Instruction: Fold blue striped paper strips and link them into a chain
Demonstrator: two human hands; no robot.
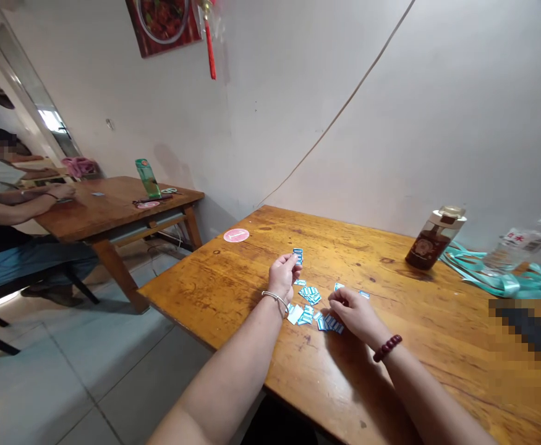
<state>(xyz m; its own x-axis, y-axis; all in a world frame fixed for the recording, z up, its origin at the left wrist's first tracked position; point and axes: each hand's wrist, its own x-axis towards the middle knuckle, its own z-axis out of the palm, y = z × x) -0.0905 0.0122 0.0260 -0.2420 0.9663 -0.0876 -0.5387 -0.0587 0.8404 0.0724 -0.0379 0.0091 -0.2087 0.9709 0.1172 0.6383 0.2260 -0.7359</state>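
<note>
Head view: left hand point(283, 276) pinches blue-and-white paper slips point(297, 256) above varnished wooden table point(344, 247)

Plain room point(326, 105), wooden tables point(344, 244), tiled floor point(126, 377), red tassel point(211, 52) (home or workshop?)

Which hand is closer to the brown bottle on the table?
Right. The right hand is nearer, down and left of the brown bottle; the left hand is farther left, beyond the blue-and-white paper pieces.

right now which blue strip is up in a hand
The strip pinched by the left hand; the other strips lie loose on the table.
</note>
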